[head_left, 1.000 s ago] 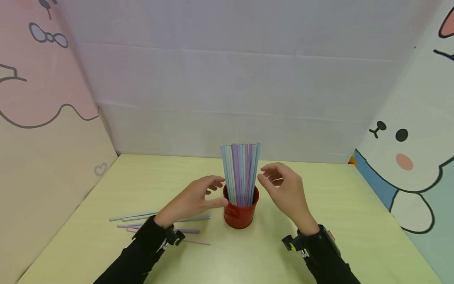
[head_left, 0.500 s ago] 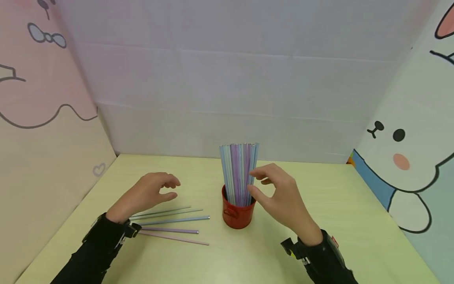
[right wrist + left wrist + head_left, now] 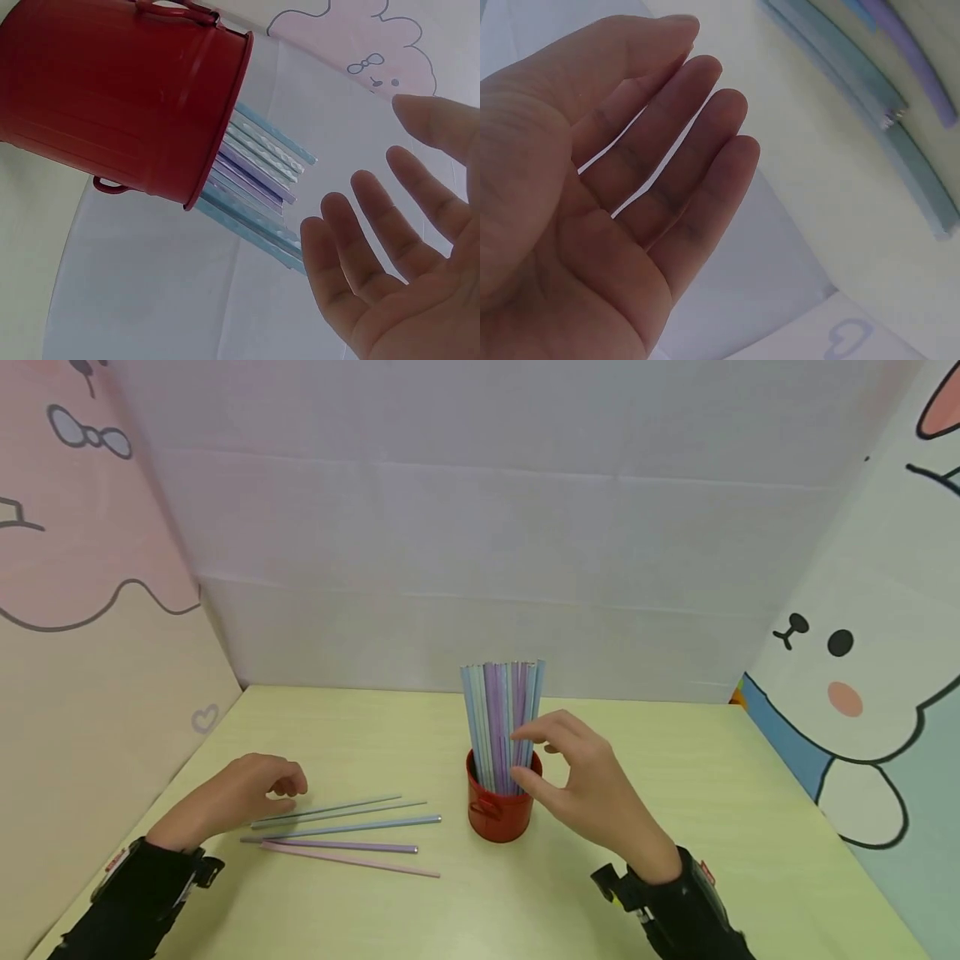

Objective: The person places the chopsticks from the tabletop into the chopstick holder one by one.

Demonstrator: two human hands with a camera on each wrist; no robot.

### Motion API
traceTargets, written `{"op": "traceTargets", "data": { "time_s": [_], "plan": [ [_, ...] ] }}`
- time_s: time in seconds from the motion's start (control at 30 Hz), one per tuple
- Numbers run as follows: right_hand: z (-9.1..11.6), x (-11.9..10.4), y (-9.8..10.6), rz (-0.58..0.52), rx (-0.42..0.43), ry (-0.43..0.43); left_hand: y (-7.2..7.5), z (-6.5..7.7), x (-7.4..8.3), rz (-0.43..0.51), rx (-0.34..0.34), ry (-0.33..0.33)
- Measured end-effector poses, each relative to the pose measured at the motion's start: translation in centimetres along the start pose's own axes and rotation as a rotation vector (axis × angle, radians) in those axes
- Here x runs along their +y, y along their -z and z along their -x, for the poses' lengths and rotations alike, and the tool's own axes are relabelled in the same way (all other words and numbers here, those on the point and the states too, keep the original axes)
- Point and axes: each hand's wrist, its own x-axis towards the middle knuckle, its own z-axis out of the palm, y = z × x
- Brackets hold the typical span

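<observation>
A small red metal bucket [image 3: 501, 818] with little side handles stands on the table, holding an upright bundle of blue, mint and purple straws [image 3: 491, 718]. My right hand [image 3: 585, 785] hovers just right of the bundle, fingers loosely bent with a gap to the thumb; the right wrist view shows its palm holding nothing. To the left, several loose straws lie roughly side by side: greenish ones, a blue straw [image 3: 367, 825], a purple straw [image 3: 352, 846] and a pink straw [image 3: 360, 862]. Over their left ends hangs my left hand [image 3: 232, 797], relaxed and holding nothing.
The pale yellow table [image 3: 637, 910] reaches back to a whitish sheet [image 3: 480, 543]. Printed cartoon panels rise at both sides, one with a heart [image 3: 204, 718] and the other with an animal face [image 3: 847, 685].
My left hand has moved from beside the bucket leftward to the loose straws' left ends, uncovering them. My right hand has shifted slightly left, closer to the bundle. Bucket and straws stay put.
</observation>
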Motion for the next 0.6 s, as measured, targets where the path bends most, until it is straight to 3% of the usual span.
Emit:
{"op": "traceTargets", "data": {
  "time_s": [0.27,0.6],
  "plan": [
    [0.2,-0.3,-0.4,-0.024,-0.114,-0.007,-1.0,1.1,-1.9,0.024,-0.015,0.037],
    [0.5,-0.5,-0.9,-0.058,-0.234,-0.001,-1.7,1.3,-2.3,0.054,-0.032,0.030]
  ]
}}
